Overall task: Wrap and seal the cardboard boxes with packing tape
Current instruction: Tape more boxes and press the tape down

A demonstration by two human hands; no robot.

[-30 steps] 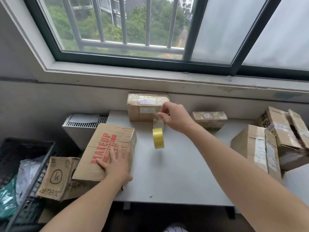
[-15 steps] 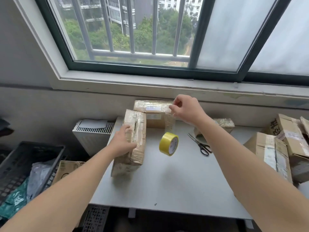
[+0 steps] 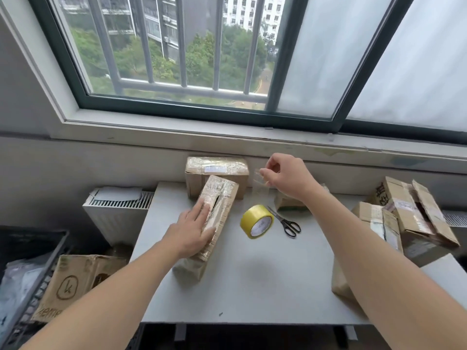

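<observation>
Draws tape out for a wrap. Steadies the taped cardboard box [image 3: 222, 195], tilted at the table's [image 3: 252, 286] left middle, under a flat, straight-fingered left hand [image 3: 192, 233]. Pinches the clear strip [image 3: 260, 190] in the right hand [image 3: 285, 178], yellow tape roll [image 3: 256, 221] dangling beneath. Next, likely: calls for pressing strip onto box, then reaching for the scissors [image 3: 285, 222].

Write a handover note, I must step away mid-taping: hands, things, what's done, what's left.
Left hand: flat on the front box, fingers straight, steadying it on the table.
Right hand: fingers pinch the tape strip; the yellow roll hangs from it above the table.
Scissors lie right of the roll.
Done: back box looks fully wrapped; the front box already carries tape.
Left: lay this strip and cut it; the boxes at right have open flaps, probably unsealed.
</observation>
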